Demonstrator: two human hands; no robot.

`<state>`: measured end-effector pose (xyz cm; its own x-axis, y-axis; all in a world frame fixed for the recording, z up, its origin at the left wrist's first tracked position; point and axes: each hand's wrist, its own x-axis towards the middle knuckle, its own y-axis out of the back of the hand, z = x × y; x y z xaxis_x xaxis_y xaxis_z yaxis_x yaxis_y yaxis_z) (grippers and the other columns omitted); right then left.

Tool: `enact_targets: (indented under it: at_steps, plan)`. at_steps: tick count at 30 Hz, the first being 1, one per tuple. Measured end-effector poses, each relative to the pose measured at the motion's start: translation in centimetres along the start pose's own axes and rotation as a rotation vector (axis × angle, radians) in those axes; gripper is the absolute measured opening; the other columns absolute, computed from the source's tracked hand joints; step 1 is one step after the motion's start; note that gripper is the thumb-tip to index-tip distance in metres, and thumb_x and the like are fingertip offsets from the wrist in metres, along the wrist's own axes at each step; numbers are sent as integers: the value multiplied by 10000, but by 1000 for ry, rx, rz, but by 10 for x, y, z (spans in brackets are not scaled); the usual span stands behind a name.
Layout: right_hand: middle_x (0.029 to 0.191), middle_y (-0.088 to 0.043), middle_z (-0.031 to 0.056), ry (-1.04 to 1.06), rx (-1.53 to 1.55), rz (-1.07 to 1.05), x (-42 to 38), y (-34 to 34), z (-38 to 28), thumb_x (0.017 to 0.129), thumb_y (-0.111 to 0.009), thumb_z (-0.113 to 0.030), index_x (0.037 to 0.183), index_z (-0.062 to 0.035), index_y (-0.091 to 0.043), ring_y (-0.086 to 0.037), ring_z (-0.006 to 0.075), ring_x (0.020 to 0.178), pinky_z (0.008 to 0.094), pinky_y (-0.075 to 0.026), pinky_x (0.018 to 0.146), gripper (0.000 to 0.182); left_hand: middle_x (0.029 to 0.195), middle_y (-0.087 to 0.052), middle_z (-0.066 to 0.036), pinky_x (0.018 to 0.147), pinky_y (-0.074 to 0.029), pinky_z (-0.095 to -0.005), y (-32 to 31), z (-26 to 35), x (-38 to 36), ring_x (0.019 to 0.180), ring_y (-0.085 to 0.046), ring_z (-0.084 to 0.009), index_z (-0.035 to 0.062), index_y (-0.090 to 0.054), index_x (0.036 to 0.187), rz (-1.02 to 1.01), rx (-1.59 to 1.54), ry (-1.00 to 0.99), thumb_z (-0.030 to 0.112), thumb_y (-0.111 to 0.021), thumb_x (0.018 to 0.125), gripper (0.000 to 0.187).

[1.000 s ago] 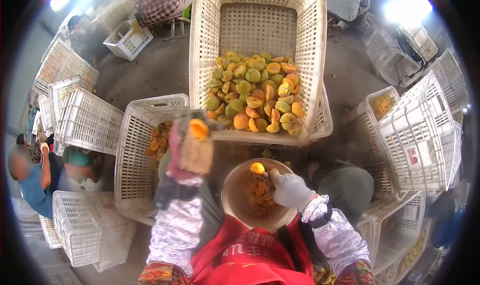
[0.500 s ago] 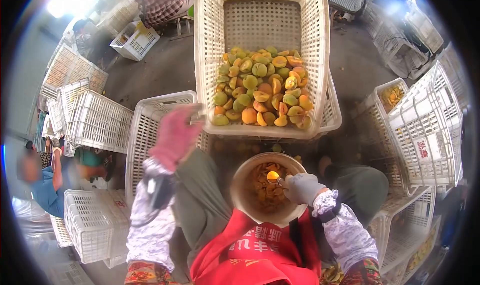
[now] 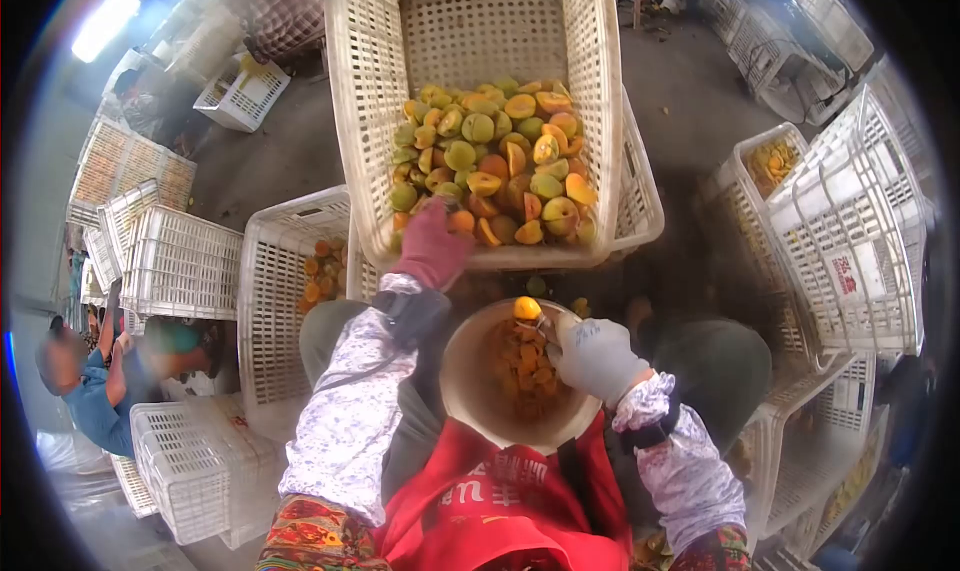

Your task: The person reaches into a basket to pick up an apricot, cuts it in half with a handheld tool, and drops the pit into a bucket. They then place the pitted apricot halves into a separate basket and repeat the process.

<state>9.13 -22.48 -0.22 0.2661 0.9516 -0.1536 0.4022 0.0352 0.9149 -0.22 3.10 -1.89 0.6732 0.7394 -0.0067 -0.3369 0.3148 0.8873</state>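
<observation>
My left hand [image 3: 437, 246], in a pink glove, reaches over the near rim of a white plastic crate [image 3: 607, 121] to the fruit inside. Its fingers are blurred, and any grip on a fruit is hidden. Green and orange apricots [image 3: 482, 128], many of them halved, fill the crate's near part. In a grey glove, my right hand [image 3: 600, 356] is closed on a small metal tool [image 3: 545, 322], mostly hidden by the fingers. An orange apricot piece [image 3: 527, 309] is at the tool's tip, above a white bucket [image 3: 470, 391] holding orange fruit pieces [image 3: 525, 361].
Left of my knees stands another crate [image 3: 258, 301] with orange fruit in it. Stacked white crates [image 3: 845, 241] rise on the right, and more crates [image 3: 185, 261] line the left. A co-worker in blue [image 3: 100, 401] sits at far left. A red apron [image 3: 500, 501] covers my lap.
My left hand has moved right, from above the left crate to the fruit at the main crate's near edge. My right hand stays over the bucket with the tool; the view has shifted slightly.
</observation>
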Motion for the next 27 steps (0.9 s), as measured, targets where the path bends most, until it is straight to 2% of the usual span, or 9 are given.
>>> enact_targets:
  at_steps: [1,4,7,9,17,19,21,23,27]
  plan:
    - [684,-659,135,-6,1,-8,-1,1,1,809,-529,-192,940,-47,-556,-668,305,608,441,-501,499,197,1128,-605,-187,899,-496,-383,2,-9,-2,1012,-616,-325,-8,-518,1197,-9,-4,2,158,-612,792,447]
    - [712,-662,154,10,23,-50,-6,3,2,822,-510,-196,937,-29,-557,-663,331,628,438,-510,537,208,1061,-594,-65,851,-495,-310,33,-6,-25,942,-591,-154,5,-550,1104,-272,-1305,65,-57,-616,736,379]
    - [742,-671,151,-16,55,-108,-6,8,-2,825,-510,-202,941,-29,-563,-671,322,664,437,-514,561,215,1113,-594,-73,916,-482,-325,68,32,-85,1053,-567,-174,46,-546,1140,-565,-1334,74,16,-688,723,441]
    - [758,-675,145,27,49,-100,-7,3,-2,825,-513,-203,947,-36,-569,-675,318,685,440,-515,571,214,1204,-555,-75,961,-446,-317,59,32,-107,1135,-512,-158,46,-540,1168,-643,-955,-60,-6,-664,714,473]
    - [781,-688,107,88,-99,-295,-11,-1,-12,818,-530,-189,967,-65,-586,-682,293,715,451,-508,566,201,1099,-619,-82,920,-455,-305,35,32,-136,1018,-575,-156,18,-564,1146,-720,-594,-246,10,-626,694,456]
    - [781,-689,104,88,-119,-214,-12,2,-3,815,-529,-179,969,-64,-579,-683,286,697,441,-502,544,198,1095,-626,-121,891,-477,-310,34,27,-134,995,-607,-225,-1,-560,1134,-577,-1225,82,-9,-581,745,390]
    - [783,-685,114,72,-107,-168,-12,9,-4,810,-555,-185,967,-61,-568,-675,304,669,438,-504,552,201,1121,-616,-121,886,-492,-347,38,24,-129,1015,-605,-244,15,-556,1153,-569,-1423,161,11,-600,770,386]
    - [726,-661,126,88,92,140,-11,16,-7,804,-587,-202,955,-47,-553,-659,325,642,438,-506,565,219,1173,-597,-120,877,-523,-421,41,20,-124,1054,-602,-283,47,-548,1192,-560,-1836,330,50,-638,820,382]
    - [675,-614,127,174,177,319,-7,14,-23,776,-678,-178,962,-44,-546,-634,300,609,394,-498,542,265,1206,-589,-149,897,-518,-399,-10,-28,-119,1092,-589,-299,45,-532,1236,-423,-1594,113,78,-554,879,359]
